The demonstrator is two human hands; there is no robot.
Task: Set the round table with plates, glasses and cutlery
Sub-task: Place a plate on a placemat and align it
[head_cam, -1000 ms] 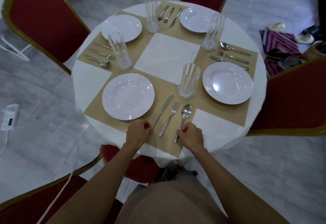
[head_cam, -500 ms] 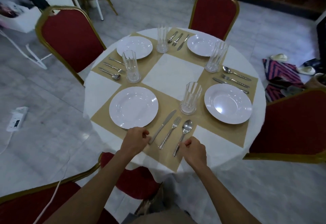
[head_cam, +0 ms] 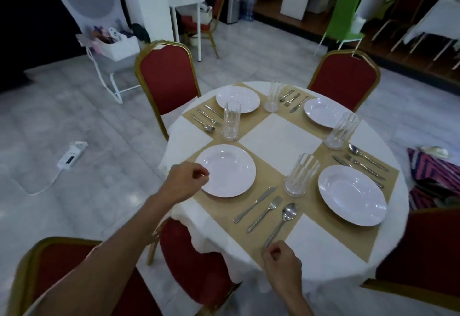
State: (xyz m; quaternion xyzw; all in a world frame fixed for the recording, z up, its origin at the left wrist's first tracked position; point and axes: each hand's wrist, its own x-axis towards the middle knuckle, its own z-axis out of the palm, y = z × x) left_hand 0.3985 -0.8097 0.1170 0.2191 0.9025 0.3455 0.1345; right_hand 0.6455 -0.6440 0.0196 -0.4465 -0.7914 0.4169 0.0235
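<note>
The round table [head_cam: 281,141] stands laid for four. The left hand [head_cam: 185,181], fingers curled, hovers at the near plate [head_cam: 229,171]'s rim; the right hand [head_cam: 281,263] curls beside the spoon [head_cam: 288,212]'s handle end.

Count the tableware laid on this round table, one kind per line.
Plates: 4
Glasses: 4
Knives: 4
Forks: 4
Spoons: 4
Total: 20

Single head view, high above near edge of round table [head_cam: 278,141], facing forward-down, close.
</note>
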